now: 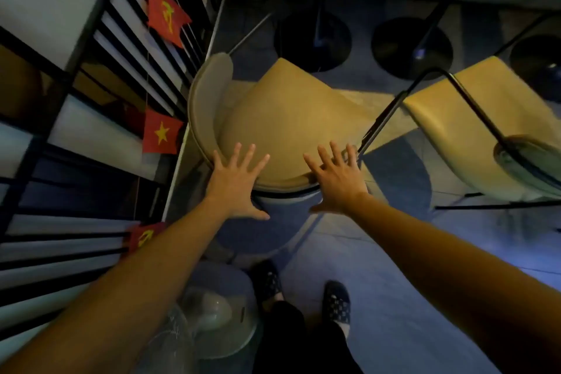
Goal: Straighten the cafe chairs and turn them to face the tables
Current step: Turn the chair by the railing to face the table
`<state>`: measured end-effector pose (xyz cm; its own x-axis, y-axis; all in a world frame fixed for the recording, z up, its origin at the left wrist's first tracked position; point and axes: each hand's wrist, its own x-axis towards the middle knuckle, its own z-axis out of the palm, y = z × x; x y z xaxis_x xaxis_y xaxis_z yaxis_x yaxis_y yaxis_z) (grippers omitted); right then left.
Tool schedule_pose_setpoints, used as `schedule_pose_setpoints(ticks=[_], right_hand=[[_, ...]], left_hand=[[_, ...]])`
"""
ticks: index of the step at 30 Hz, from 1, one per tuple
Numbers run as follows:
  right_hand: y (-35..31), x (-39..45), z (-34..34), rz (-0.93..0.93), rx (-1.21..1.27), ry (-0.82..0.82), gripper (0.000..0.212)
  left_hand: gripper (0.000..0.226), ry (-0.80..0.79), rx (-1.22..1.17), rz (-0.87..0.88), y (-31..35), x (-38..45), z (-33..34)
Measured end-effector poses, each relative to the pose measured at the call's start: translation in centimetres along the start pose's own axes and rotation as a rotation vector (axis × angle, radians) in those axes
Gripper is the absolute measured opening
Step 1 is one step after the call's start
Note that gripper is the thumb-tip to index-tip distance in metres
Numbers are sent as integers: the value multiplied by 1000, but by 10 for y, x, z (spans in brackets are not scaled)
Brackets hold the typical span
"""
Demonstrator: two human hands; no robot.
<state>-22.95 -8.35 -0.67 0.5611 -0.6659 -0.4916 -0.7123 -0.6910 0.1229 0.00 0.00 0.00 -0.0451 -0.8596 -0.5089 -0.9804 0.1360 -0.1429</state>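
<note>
A tan cafe chair with a curved grey backrest stands below me, its backrest toward the left wall. My left hand hovers with fingers spread over the near left edge of the seat. Over the seat's near right edge is my right hand, also spread wide, next to a black metal frame. Neither hand holds anything. A second tan chair with a black tube frame stands to the right.
Black round table bases with thin poles stand beyond the chairs. A black slatted wall with red flags runs along the left. A fan base sits on the floor by my feet.
</note>
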Motion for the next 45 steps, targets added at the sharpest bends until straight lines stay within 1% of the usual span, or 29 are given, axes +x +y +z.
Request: schedule_pose_setpoints(ticks=[1,4,6,8,10,11,13,15,23,29,33,37,40,42,43,45], right_hand=[[-1,3,3,-2,-26,-13,132],[-1,14,14,3,-35,9,128],[-3,25,14,-2,-8,-4,122],[-4,34,10,-3,16,-33,105],[-3,39,6,-2,8,-55,77],[-2,42,4,-6,-16,-67,68],[0,48,-3,-16,-48,-81,64],[5,57,-10,-12,-54,-68,64],[42,130,-45,27,-24,5,58],[89,188,-69,37,13,15,58],[123,221,-82,40,16,24,61],[136,229,-79,-1,22,29,59],[136,227,-75,-5,36,60,58],[135,226,-74,-12,58,65,65],[136,226,-72,-18,81,93,74],[135,221,-64,-18,129,161,106]], left_hand=[[140,-49,-1,-1,-2,4,1],[138,-75,2,16,-7,20,11],[131,-109,15,42,-7,30,12],[113,-158,9,67,-8,41,10],[85,-176,-12,117,-11,52,10],[72,-166,1,149,-12,57,10],[58,-142,32,188,-17,64,7],[55,-140,50,184,-24,73,-3],[52,-107,76,123,-67,147,-50],[56,-110,71,103,-89,218,-92],[62,-97,81,101,-94,260,-116],[68,-149,125,131,-93,273,-118],[68,-141,106,113,-93,273,-111],[73,-120,108,100,-91,270,-109],[83,-82,127,83,-89,268,-108],[118,-13,145,-20,-81,258,-106]])
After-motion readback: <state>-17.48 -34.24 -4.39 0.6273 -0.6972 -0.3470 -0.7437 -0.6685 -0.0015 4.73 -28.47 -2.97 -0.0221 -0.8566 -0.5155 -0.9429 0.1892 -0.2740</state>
